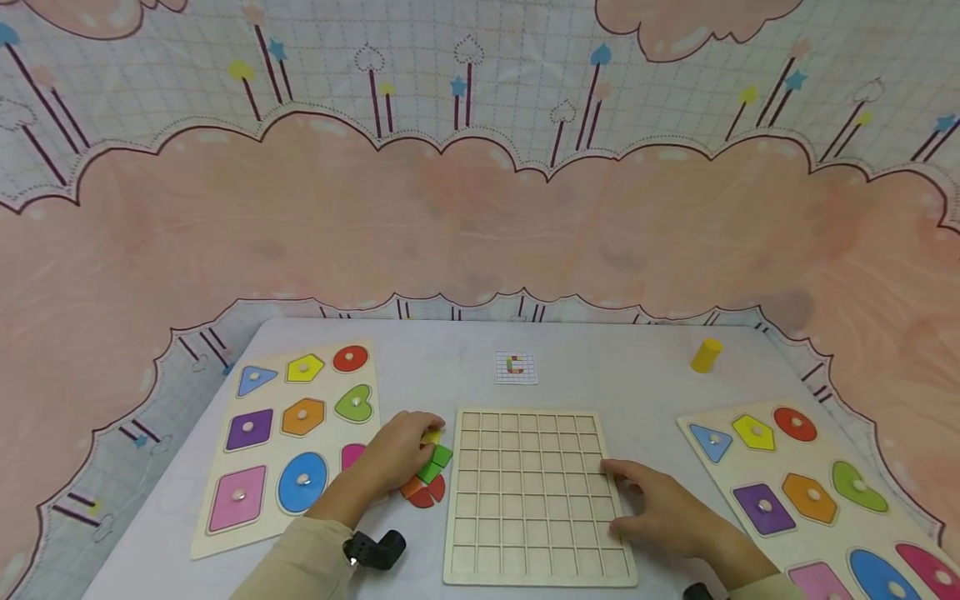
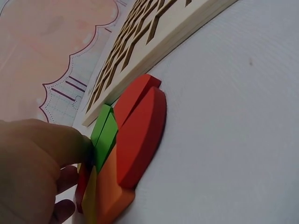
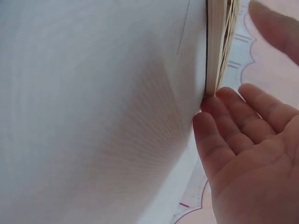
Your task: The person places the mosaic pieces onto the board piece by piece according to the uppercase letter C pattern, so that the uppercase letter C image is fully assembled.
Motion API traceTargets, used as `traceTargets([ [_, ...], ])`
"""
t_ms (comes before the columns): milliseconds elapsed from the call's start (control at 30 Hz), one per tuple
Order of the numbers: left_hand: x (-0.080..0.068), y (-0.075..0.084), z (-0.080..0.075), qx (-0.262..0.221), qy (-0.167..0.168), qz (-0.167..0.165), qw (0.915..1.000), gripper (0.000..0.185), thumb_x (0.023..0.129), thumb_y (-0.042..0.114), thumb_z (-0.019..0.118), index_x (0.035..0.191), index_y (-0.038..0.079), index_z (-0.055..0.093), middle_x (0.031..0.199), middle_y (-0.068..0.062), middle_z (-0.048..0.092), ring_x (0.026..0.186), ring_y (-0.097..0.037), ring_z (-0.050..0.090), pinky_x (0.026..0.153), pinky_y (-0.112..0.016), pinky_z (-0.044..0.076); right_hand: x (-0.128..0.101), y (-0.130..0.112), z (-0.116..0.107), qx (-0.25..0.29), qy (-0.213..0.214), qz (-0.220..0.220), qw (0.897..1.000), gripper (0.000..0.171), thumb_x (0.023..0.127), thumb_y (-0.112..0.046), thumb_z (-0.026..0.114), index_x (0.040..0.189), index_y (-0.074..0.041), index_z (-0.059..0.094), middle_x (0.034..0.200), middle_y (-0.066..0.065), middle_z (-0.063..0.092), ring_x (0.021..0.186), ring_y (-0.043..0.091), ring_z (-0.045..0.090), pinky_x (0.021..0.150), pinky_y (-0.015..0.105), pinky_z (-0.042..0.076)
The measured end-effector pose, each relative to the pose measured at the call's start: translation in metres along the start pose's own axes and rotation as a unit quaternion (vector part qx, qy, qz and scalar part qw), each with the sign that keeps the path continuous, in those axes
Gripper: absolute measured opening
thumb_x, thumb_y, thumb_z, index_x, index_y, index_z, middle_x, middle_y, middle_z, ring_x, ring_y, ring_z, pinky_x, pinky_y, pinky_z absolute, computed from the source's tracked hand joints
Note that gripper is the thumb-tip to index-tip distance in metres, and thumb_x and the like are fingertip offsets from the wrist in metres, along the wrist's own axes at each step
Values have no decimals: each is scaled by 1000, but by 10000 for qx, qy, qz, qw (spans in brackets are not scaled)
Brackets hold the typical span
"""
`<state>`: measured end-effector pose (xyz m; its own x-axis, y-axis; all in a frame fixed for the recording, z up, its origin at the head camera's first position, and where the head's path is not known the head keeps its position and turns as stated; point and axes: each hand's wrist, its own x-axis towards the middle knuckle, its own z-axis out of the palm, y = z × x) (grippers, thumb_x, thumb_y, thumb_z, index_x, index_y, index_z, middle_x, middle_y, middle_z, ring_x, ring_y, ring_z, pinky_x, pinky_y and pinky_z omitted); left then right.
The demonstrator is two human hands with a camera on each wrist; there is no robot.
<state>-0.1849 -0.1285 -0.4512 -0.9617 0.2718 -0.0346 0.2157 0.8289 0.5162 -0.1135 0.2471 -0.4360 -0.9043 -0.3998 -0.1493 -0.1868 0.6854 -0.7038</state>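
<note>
At nine o'clock on the white table (image 1: 637, 375) lies a wooden shape-puzzle board with coloured knobbed pieces (image 1: 288, 433). Just right of it, the left hand (image 1: 397, 454) rests curled on a small pile of green, yellow, orange and red wooden blocks (image 1: 427, 479), fingertips on them; whether it grips one I cannot tell. At six o'clock lies the empty wooden grid tray (image 1: 532, 492). The right hand (image 1: 660, 512), fingers relaxed, touches its three o'clock edge.
</note>
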Motion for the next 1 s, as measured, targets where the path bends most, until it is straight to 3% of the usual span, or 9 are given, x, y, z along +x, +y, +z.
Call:
traceTargets([
  [167,0,1,-2,-78,113,-41,9999,34,91,11,73,124,6,67,111,-6,64,96,-20,53,83,-33,55,1,-2,2,11,61,211,9998,75,79,-20,84,142,1,49,145,22,49,126,45,52,102,56,41],
  [500,-1,15,-1,-636,195,470,9967,31,91,7,70,121,1,66,113,-11,64,105,-26,61,90,-41,54,3,1,4,-128,226,270,9993,67,80,-17,83,139,-2,54,141,18,54,126,40,53,101,53,44],
  [733,-3,26,1,-946,53,371,9948,32,91,6,72,121,3,66,113,-7,64,107,-26,60,90,-41,54,9,1,-1,-51,259,357,9990,64,79,-17,82,137,-4,56,131,9,60,116,29,56,94,49,48],
  [1000,0,32,5,-1045,-16,399,9937,32,91,7,71,122,4,66,112,-7,65,105,-25,60,90,-42,53,13,0,-4,255,306,627,9972,65,77,-14,83,136,-5,58,124,6,63,115,29,56,95,50,46],
])
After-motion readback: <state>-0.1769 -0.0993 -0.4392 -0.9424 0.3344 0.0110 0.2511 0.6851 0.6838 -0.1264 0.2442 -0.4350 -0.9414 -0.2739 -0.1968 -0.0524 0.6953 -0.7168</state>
